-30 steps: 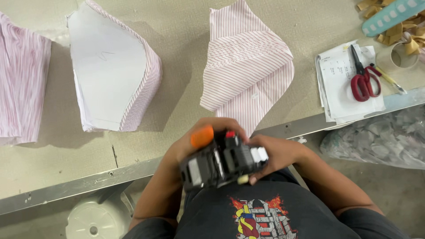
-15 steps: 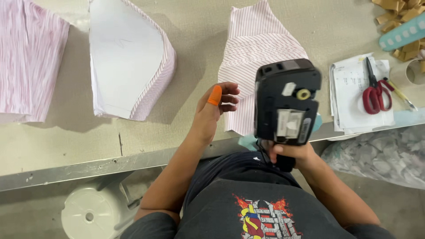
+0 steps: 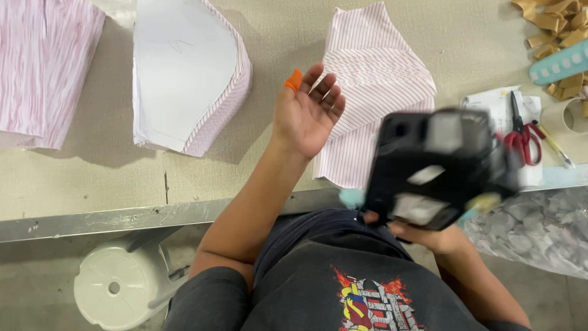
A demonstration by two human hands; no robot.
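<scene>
Your right hand (image 3: 429, 236) grips a black handheld labelling tool (image 3: 438, 168) from below, holding it up at the near right, above the counter (image 3: 269, 178) edge; the tool is blurred. Your left hand (image 3: 306, 113) is spread open, palm up and holding nothing, with an orange finger cot (image 3: 294, 80) on one fingertip. It hovers just left of a folded piece of pink striped fabric (image 3: 380, 79) lying on the counter. Farther left sits a stack of striped pieces topped with a white paper pattern (image 3: 180, 67). Red-handled scissors (image 3: 520, 132) lie on papers at the right.
</scene>
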